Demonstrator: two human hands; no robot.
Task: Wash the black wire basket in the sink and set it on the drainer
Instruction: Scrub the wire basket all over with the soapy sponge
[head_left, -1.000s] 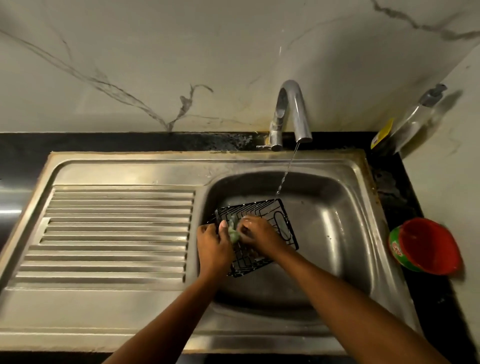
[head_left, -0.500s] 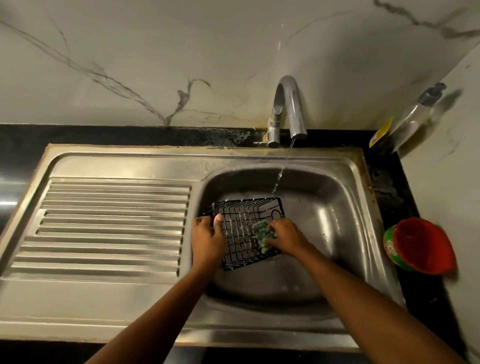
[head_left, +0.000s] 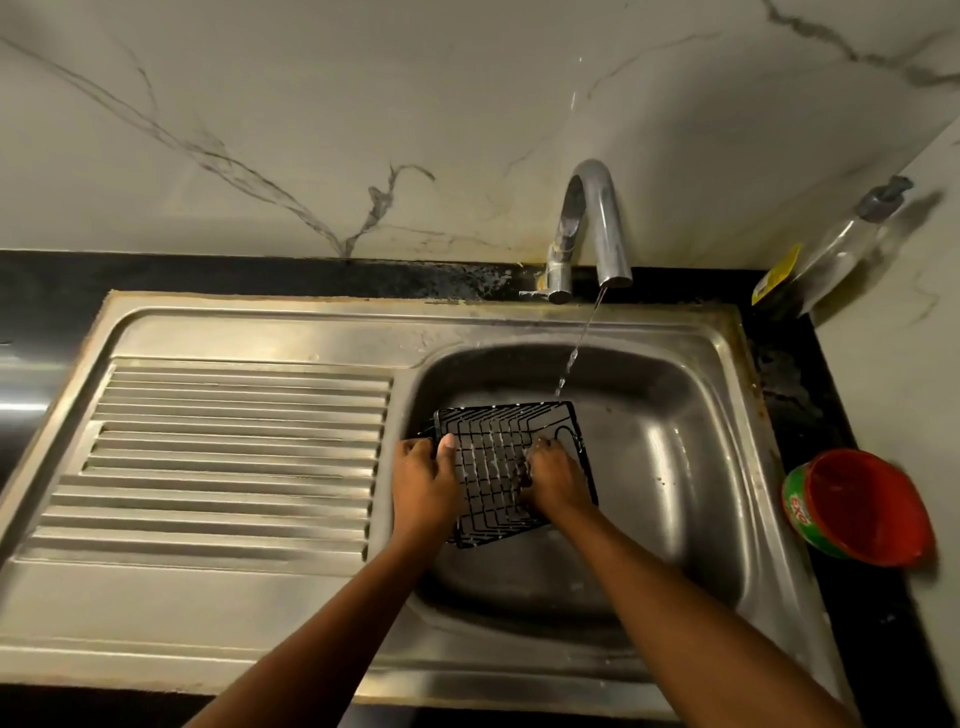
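The black wire basket (head_left: 493, 467) is held tilted inside the steel sink (head_left: 675, 467), just below a thin stream of water (head_left: 576, 353). My left hand (head_left: 423, 478) grips the basket's left edge, thumb lying on top of the wires. My right hand (head_left: 556, 478) is curled over the right side of the basket and presses down on it; the green scrub pad it holds is almost wholly hidden under the fingers. The ribbed drainer (head_left: 234, 441) lies to the left of the bowl with nothing on it.
The tap (head_left: 592, 223) stands behind the bowl and is running. A red tub (head_left: 862, 506) sits on the black counter to the right of the sink. A clear pump bottle (head_left: 841, 244) leans in the back right corner against the marble wall.
My right hand has slid with the scrub pad from the basket's middle toward its right side, and the pad is now covered by the hand. My left hand keeps its grip on the left edge.
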